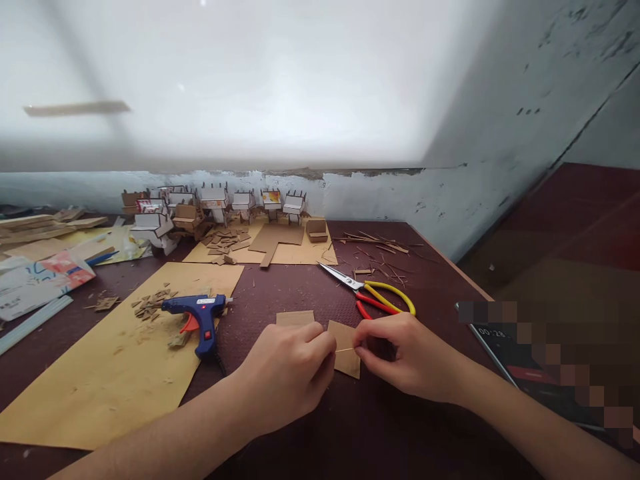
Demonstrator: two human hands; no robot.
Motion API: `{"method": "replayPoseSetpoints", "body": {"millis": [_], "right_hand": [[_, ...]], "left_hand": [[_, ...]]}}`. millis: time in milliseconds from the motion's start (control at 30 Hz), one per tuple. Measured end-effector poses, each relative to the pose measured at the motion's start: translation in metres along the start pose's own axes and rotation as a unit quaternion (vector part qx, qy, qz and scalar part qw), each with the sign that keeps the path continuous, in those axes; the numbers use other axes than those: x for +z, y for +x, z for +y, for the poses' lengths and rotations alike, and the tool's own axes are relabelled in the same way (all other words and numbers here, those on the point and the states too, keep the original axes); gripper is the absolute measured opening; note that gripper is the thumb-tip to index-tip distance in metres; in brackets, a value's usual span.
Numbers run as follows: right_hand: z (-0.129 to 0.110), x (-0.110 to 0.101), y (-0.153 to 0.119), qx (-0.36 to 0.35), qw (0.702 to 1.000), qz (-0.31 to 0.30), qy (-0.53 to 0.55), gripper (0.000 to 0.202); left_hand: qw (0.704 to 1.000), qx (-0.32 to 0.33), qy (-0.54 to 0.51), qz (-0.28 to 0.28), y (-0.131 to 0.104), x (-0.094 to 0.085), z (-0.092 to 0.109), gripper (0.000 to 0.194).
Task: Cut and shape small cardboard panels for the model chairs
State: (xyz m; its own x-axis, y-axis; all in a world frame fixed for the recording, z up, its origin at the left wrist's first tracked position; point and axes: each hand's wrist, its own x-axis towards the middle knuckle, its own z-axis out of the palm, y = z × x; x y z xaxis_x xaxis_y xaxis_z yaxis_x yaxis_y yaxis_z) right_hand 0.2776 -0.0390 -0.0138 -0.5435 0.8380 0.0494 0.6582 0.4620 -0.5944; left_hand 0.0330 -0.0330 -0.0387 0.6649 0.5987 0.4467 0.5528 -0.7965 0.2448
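Observation:
A thin, light strip (344, 350) stretches between my two hands, one end at each. My left hand (299, 367) is closed on its left end, and my right hand (400, 353) pinches its right end between thumb and fingertips. Under and just behind the strip, a square piece of cardboard (348, 363) lies on the dark table. Another cardboard piece (295, 318) lies behind my left hand, which partly hides it. Scissors (373, 288) with red and yellow handles rest behind my right hand, blades pointing back left.
A blue glue gun (200, 310) lies on a yellow sheet (100, 373) at left, beside cardboard scraps (150, 303). Several small cardboard chairs (243, 203) stand near the wall. Thin strips (375, 241) lie at the back right. A phone (530, 373) is at right.

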Motion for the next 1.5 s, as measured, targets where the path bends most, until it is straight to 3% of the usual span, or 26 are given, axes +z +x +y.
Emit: {"method": "replayPoseSetpoints", "body": {"millis": [233,600,1033,1500], "right_hand": [[-0.007,-0.005,-0.004,0.013,0.999,-0.052,-0.007,0.012],[-0.007,-0.007,-0.005,0.015,0.996,-0.075,-0.04,0.016],[-0.004,-0.005,-0.006,0.008,0.997,-0.066,-0.047,0.019],[-0.006,-0.004,-0.005,0.021,0.995,-0.08,-0.058,0.015]], "left_hand": [[0.998,0.041,-0.018,-0.046,0.0,0.003,0.004,0.015],[0.993,0.044,-0.03,-0.106,-0.001,0.005,0.007,0.015],[0.993,0.047,-0.035,-0.1,-0.003,0.014,0.004,0.017],[0.993,0.038,-0.008,-0.111,-0.001,0.011,0.0,0.019]]}}
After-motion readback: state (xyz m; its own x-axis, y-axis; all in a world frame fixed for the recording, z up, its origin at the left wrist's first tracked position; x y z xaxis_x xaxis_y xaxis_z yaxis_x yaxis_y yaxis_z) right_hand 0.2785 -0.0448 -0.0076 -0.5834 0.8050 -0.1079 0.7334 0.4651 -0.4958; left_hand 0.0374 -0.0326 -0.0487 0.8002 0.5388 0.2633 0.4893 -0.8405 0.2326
